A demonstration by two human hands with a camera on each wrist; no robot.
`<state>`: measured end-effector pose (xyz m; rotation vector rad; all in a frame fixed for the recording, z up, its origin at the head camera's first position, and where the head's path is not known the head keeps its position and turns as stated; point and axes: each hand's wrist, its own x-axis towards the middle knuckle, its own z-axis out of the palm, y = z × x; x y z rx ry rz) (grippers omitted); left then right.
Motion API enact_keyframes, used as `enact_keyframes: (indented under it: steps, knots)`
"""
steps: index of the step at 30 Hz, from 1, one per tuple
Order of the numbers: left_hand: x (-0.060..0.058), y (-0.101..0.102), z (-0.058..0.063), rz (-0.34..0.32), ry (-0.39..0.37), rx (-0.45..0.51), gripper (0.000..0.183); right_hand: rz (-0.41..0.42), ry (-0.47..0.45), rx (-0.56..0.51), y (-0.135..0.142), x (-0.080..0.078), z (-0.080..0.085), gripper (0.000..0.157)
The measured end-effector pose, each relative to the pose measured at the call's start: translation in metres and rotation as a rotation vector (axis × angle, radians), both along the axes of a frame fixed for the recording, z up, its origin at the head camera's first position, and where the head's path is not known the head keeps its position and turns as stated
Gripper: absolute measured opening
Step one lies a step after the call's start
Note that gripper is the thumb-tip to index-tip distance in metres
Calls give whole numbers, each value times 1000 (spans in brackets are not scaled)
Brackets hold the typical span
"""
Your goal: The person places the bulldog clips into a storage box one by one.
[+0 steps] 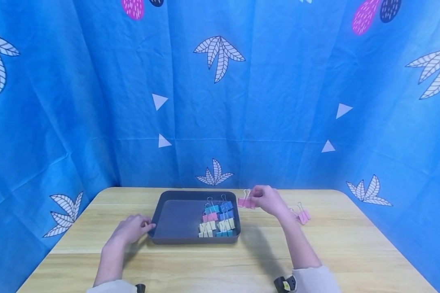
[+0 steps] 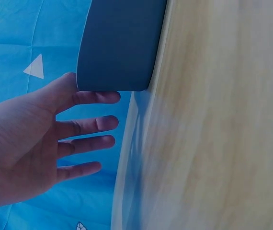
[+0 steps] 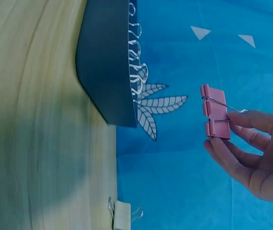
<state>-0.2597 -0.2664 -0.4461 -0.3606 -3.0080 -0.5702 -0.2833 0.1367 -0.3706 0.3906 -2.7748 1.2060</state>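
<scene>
A dark grey tray (image 1: 179,240) sits on the table with several binder clips in its right part: blue (image 1: 226,206), teal (image 1: 224,233), pink (image 1: 210,217) and cream (image 1: 205,234). My left hand (image 1: 132,228) is at the tray's left side, thumb over the rim and index finger against the outer wall (image 2: 117,48); its other fingers extend free of the tray. Just above and beyond the tray's right edge, my right hand (image 1: 267,199) pinches a pink binder clip (image 3: 218,112) between thumb and fingers. The clip's silver wire handles stick out.
Right of the tray, partly behind my right forearm, pink binder clips (image 1: 303,216) lie on the wooden table (image 1: 333,244). A pale-looking clip (image 3: 122,215) shows low in the right wrist view. A patterned blue curtain (image 1: 278,101) hangs behind the table and along both sides.
</scene>
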Motion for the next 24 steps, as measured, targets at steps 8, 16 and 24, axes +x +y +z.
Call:
enact_keyframes:
  steps: [8, 16, 24]
  knots:
    - [1, 0, 1, -12, 7, 4, 26, -2, -26, -12, -17, 1, -2, 6]
    - [2, 0, 3, -10, 11, 11, 29, -2, -29, -13, -30, 1, -5, 4]
    - [0, -1, 0, -5, -3, 9, 32, 44, 4, 27, -44, 0, -10, 4]
